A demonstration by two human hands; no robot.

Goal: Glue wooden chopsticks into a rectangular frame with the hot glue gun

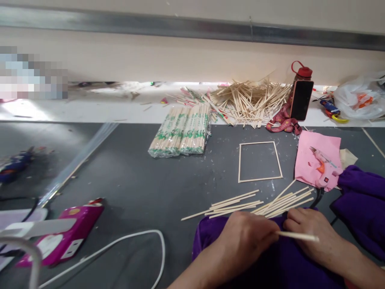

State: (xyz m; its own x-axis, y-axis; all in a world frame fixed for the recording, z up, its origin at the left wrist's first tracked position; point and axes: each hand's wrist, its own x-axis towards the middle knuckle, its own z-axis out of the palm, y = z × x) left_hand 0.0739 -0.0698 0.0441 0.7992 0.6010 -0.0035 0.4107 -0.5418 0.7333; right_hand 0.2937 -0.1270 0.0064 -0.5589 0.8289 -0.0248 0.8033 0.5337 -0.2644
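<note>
My left hand [245, 237] is curled, its fingertips pinched on one end of a thin wooden stick [297, 236] that lies across a purple cloth [270, 261] near the table's front edge. My right hand [313, 235] rests under the stick with its fingers folded in, seemingly holding it too. Just beyond the hands lie several loose sticks [249, 204] in a fan. Farther back a square frame of sticks [260, 161] lies flat on the dark table.
Two wrapped stick bundles [180, 130] and a loose stick heap [249, 100] sit at the back. A phone [301, 100] leans on a red-capped bottle [302, 74]. A glue gun [323, 162] lies on pink paper. A magenta box [64, 235] and white cable [129, 241] are left.
</note>
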